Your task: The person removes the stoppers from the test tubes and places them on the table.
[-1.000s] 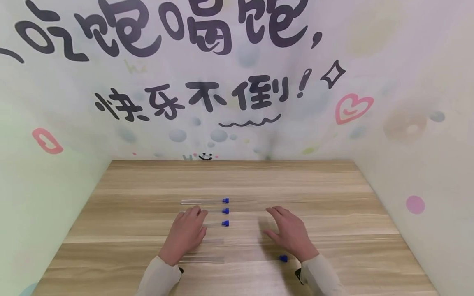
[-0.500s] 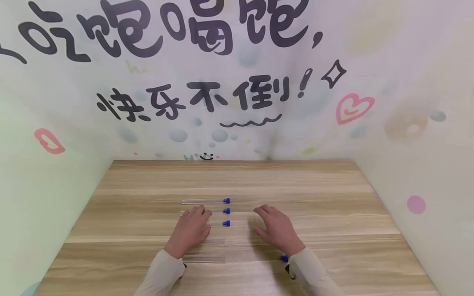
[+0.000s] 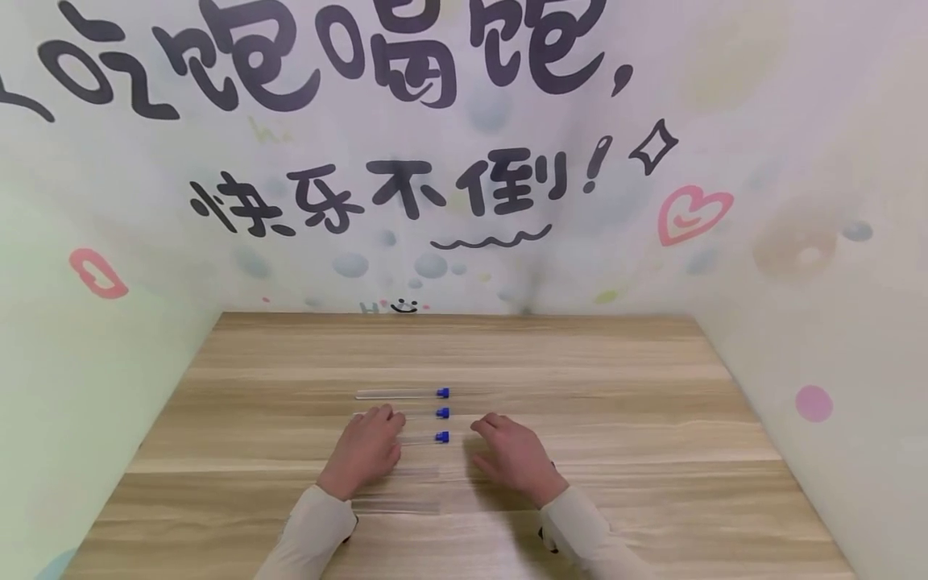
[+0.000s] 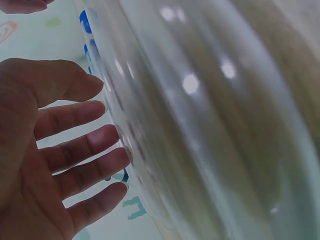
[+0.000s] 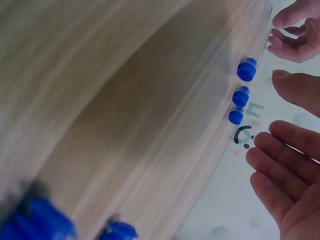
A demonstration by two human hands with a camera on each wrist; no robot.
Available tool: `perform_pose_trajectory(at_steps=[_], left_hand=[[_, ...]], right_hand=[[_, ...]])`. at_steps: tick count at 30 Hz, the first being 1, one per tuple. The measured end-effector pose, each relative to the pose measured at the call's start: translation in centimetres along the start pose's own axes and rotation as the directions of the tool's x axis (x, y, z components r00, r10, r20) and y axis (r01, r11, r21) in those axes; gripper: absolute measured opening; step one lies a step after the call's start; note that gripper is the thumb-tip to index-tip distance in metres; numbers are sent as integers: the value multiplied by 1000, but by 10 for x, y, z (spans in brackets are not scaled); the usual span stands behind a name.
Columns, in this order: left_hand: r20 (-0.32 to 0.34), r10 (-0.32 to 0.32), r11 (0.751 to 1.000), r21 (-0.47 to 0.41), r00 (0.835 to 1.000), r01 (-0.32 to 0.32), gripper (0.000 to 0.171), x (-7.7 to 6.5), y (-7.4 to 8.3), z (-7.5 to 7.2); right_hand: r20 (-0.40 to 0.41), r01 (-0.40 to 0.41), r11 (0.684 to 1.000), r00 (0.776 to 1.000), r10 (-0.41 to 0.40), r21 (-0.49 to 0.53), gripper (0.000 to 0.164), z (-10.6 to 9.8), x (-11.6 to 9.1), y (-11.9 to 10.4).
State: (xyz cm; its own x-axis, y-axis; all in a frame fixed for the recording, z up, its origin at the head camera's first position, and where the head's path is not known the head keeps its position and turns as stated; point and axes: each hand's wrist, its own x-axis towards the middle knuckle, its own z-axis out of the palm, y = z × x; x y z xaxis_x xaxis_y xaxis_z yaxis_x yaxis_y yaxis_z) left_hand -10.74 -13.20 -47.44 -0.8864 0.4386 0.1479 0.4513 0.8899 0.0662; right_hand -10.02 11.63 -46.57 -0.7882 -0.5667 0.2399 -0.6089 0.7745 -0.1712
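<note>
Three clear tubes with blue caps lie in a row: the far tube [image 3: 395,395], the middle cap [image 3: 442,413] and the near cap [image 3: 442,437]. Nearer to the person lie uncapped clear tubes [image 3: 413,507], large and blurred in the left wrist view. My left hand [image 3: 366,447] is over the left part of the capped tubes, covering some of their length; its fingers are spread and loosely bent. To the right of the blue caps, my right hand [image 3: 518,459] hovers with fingers extended, holding nothing.
Two loose blue caps, a large one [image 5: 40,222] and a smaller one [image 5: 120,231], lie on the table in the right wrist view; the right forearm hides that spot in the head view. A printed wall [image 3: 464,274] borders the wooden table [image 3: 616,370] behind.
My right hand has moved left toward the capped ends of the tubes, and its sleeve now covers the loose cap. The left hand shifted slightly right, then back; the tubes stay put.
</note>
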Motion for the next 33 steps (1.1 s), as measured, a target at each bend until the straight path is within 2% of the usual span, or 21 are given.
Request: perform_pose_trajectory(at_steps=[5,12,25,33], left_hand=[[6,1,1000,-10,1000,-1,13,0,-3,2],[41,-13,1000,-3,999,13,13,-1,-9,6],[35,-12,1000,9,999,12,11,-1,-14,4],[26,-20,1000,-17,999,20,13,-1,-13,5]], right_hand=[[-5,3,1000,1000,-3,-17,40,2,2,-3],[30,-26,1000,999,26,-11,40,4,3,-4],[26,-27,1000,999,27,-3,38,6,3,-6],[35,-42,999,998,42,0,39,6,2,-7]])
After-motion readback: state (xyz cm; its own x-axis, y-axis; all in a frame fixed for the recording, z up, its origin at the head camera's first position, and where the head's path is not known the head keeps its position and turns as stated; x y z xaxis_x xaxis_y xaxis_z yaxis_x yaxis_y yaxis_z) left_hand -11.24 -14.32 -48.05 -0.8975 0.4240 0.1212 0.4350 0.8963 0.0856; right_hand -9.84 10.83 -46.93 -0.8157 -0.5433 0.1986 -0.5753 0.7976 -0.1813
